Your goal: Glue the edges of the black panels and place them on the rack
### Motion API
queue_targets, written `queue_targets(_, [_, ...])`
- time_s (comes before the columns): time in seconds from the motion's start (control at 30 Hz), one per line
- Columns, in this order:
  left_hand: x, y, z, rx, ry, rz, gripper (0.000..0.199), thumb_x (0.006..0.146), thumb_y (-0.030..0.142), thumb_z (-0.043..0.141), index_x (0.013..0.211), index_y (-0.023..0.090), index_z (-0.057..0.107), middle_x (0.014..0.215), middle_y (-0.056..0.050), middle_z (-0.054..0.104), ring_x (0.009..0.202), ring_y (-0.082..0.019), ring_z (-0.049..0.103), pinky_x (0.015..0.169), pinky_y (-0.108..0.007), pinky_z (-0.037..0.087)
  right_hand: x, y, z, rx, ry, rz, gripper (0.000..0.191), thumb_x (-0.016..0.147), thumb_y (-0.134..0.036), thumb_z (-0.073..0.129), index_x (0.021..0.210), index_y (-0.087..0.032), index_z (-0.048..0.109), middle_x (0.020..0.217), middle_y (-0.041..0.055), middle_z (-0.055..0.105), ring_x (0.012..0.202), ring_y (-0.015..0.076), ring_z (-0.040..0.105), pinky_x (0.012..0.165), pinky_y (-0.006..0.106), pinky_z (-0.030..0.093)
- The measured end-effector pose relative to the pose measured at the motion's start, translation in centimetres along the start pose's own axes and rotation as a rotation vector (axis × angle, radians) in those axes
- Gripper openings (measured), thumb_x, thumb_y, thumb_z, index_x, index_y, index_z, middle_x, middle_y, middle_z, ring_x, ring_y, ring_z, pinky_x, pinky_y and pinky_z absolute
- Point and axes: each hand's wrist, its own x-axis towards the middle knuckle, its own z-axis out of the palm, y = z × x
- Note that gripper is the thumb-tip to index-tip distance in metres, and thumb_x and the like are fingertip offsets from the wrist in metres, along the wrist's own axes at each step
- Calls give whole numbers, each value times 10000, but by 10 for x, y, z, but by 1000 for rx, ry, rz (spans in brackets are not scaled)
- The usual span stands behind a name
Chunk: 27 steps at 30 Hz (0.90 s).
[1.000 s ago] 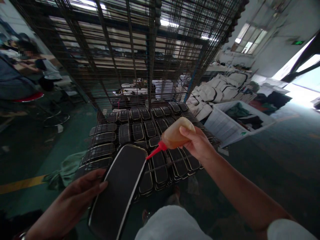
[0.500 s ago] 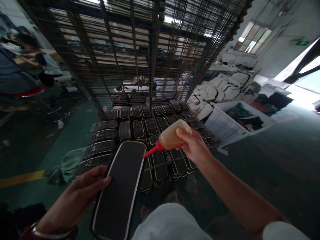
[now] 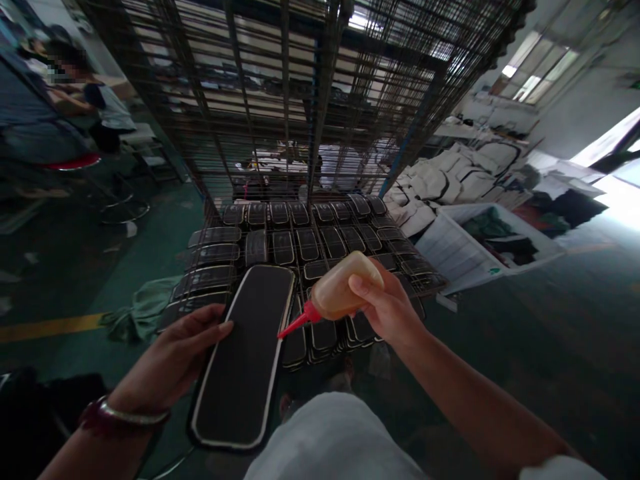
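A long dark panel (image 3: 245,360) with rounded corners and a pale line round its border tilts in front of me. My left hand (image 3: 183,353) grips its left edge, thumb on the face and the other fingers partly hidden behind. My right hand (image 3: 383,300) is closed round a translucent squeeze bottle (image 3: 345,287) holding amber liquid. The bottle's red nozzle (image 3: 299,323) points down and left, its tip at the panel's right edge, on the pale line.
Stacked dark panels (image 3: 283,248) lie on a wire rack (image 3: 320,87) ahead. A white bin (image 3: 450,257) with fabric stands to the right, near piled pale pieces (image 3: 445,173). Green cloth (image 3: 145,307) lies on the floor at left. A person (image 3: 107,110) sits at back left.
The nozzle tip has moved down along the panel's right edge, with my right hand still round the bottle. The panel's lower end now shows in full. The whole view has shifted slightly.
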Motion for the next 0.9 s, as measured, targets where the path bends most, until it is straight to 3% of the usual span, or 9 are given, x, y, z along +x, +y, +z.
queue_targets(0.43, [12, 4, 5, -81, 68, 47, 267, 772, -60, 759, 954, 135, 753, 755, -98, 824, 564, -240, 778, 499, -332, 673, -26, 14, 2, -45, -107, 21, 453, 825, -477, 947, 1167, -263, 740, 898, 26, 692, 683, 192, 644, 468, 250, 551])
queue_targets(0.6, [16, 4, 2, -139, 73, 69, 261, 778, -84, 766, 929, 128, 757, 735, -80, 821, 555, -227, 771, 500, -315, 669, -35, 25, -2, -67, -134, 9, 440, 881, -458, 912, 1252, -298, 737, 934, 37, 695, 726, 214, 648, 520, 289, 576])
queue_targets(0.9, [18, 7, -4, -236, 195, 99, 207, 874, -73, 639, 898, 126, 694, 670, -3, 767, 523, -159, 743, 530, -228, 644, -28, 25, 6, -26, -23, -25, 445, 821, -483, 942, 1159, -265, 750, 899, 40, 697, 708, 220, 649, 493, 284, 550])
